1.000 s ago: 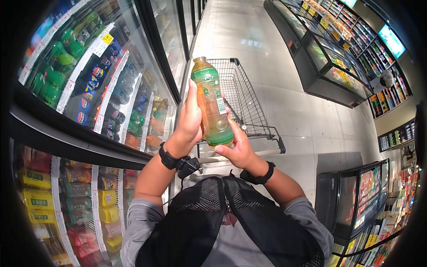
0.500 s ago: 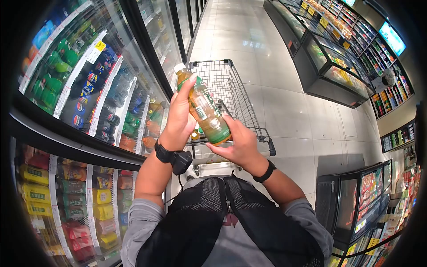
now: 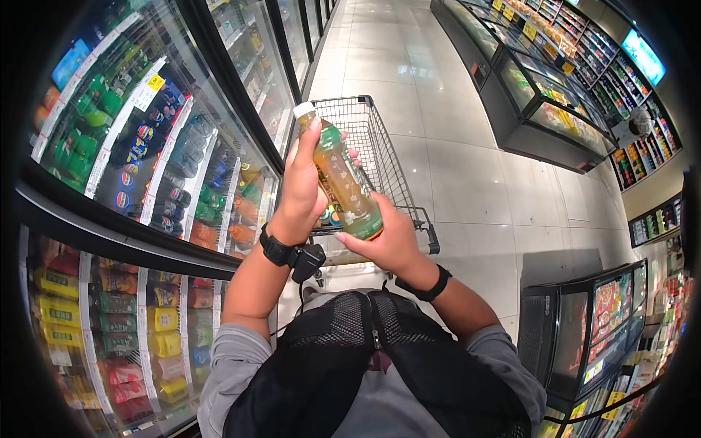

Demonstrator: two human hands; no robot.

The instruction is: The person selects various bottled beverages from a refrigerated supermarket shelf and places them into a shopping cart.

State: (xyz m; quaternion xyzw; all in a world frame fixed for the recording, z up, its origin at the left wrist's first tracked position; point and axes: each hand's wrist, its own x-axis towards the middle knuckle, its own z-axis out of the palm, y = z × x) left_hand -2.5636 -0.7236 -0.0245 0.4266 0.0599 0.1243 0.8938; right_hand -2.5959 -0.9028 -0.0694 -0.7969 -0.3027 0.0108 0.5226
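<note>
Both my hands hold a bottle of tea-coloured drink with a white cap and a green label, tilted with its cap up to the left. My left hand wraps around its upper part, thumb near the neck. Around the base curl the fingers and thumb of my right hand. Beyond and below the bottle stands a wire shopping cart, whose near end is partly hidden by my hands. Some small items with coloured caps show in it beside the bottle.
Glass-door drink fridges line the left side, stocked with bottles and packs. A tiled floor aisle runs ahead. Black chest freezers stand at the upper right, and a black display cooler is at the lower right.
The bottle has turned about its length, so the barcode side has gone from view and a leaf pattern faces me. Both hands still hold it; my view has shifted slightly.
</note>
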